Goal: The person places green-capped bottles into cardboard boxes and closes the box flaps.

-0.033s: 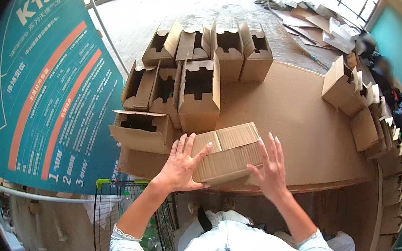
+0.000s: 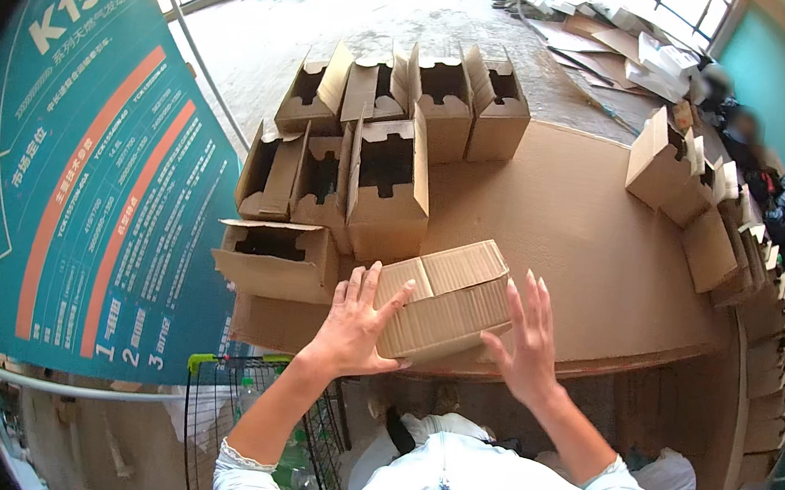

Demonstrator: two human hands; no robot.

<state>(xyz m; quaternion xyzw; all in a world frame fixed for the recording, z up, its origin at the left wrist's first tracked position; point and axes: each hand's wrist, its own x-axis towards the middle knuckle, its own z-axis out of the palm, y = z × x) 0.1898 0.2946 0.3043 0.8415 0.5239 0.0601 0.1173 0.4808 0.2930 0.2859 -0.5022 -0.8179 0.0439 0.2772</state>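
A small brown cardboard box [image 2: 452,301] with its flaps closed lies tilted near the front edge of the cardboard-covered table [image 2: 575,238]. Against the box's left end rests my left hand [image 2: 350,326], open, fingers spread and thumb reaching over the top. My right hand [image 2: 529,345] is open beside the right end, its fingers stretched out and its thumb near the lower corner. Whether that thumb still touches the box I cannot tell. Just left of my left hand stands a carton with raised flaps [image 2: 272,269].
Several open cartons [image 2: 385,185] stand grouped at the table's far left. More open cartons [image 2: 662,165] line the right side. A wire cart [image 2: 227,391] holding green bottles is at the lower left, below a teal banner [image 2: 103,209]. Flattened cardboard [image 2: 622,53] lies piled beyond.
My right hand has moved slightly to the right, its fingers drawing away from the box. My left hand and the box are nearly unchanged.
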